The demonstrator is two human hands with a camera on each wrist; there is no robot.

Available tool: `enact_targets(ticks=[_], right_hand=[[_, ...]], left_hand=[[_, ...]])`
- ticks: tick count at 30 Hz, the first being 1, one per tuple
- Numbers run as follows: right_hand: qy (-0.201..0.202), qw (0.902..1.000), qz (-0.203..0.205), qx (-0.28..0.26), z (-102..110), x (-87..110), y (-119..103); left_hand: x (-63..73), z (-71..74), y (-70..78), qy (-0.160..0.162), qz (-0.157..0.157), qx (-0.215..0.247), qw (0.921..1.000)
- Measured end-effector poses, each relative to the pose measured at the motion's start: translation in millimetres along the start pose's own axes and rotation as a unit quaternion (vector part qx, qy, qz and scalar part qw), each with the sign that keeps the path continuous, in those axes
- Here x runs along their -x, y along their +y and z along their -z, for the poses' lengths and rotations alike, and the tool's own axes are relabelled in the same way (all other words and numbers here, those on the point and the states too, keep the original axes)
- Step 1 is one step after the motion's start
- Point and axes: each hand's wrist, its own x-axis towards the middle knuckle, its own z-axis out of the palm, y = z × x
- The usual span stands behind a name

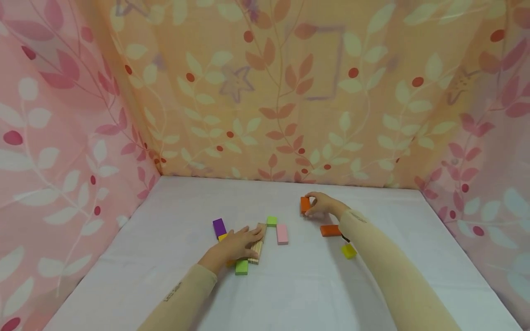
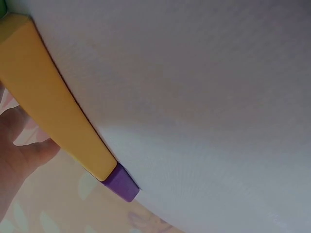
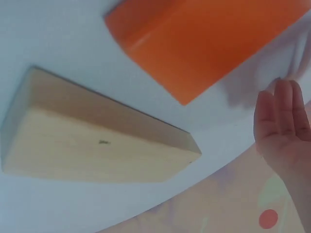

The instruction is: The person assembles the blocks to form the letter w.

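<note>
My left hand (image 1: 237,244) reaches over a row of plain wooden blocks (image 1: 257,250), gripping them with spread fingers at the far part and the thumb nearer me. A yellow block (image 2: 58,97) lies beside that hand, mostly hidden under it in the head view, with a purple block (image 1: 219,228) at its far end. A light green block (image 1: 242,267) sits at the row's near end. Farther back, my right hand (image 1: 325,205) pinches an orange block (image 1: 305,205) between thumb and fingers. The right wrist view shows straight-looking fingers (image 3: 284,111), without the pinched block.
Another orange block (image 1: 330,231) and a bright yellow block (image 1: 349,251) lie near the right forearm. A pink block (image 1: 282,234) and a small green block (image 1: 271,221) stand right of the wooden row. The right wrist view shows a wooden block (image 3: 92,141). Patterned cloth walls (image 1: 265,92) enclose the white table (image 1: 186,197).
</note>
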Motion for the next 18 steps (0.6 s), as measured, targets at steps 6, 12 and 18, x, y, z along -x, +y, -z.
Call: enact_targets(ticks=[6, 12, 18], right_hand=[[0.011, 0.9993, -0.002, -0.036, -3, 13.7, -6], [0.036, 0.997, -0.006, -0.068, -7, 25.2, -6], [0.038, 0.9959, -0.001, -0.081, -11, 38.2, -10]], left_hand=[[0.3, 0.3, 1.0, -0.002, 0.004, 0.003, 1.0], [1.3, 1.0, 3.5, -0.003, 0.006, 0.004, 1.0], [1.9, 3.2, 5.0, -0.005, 0.007, 0.008, 0.9999]])
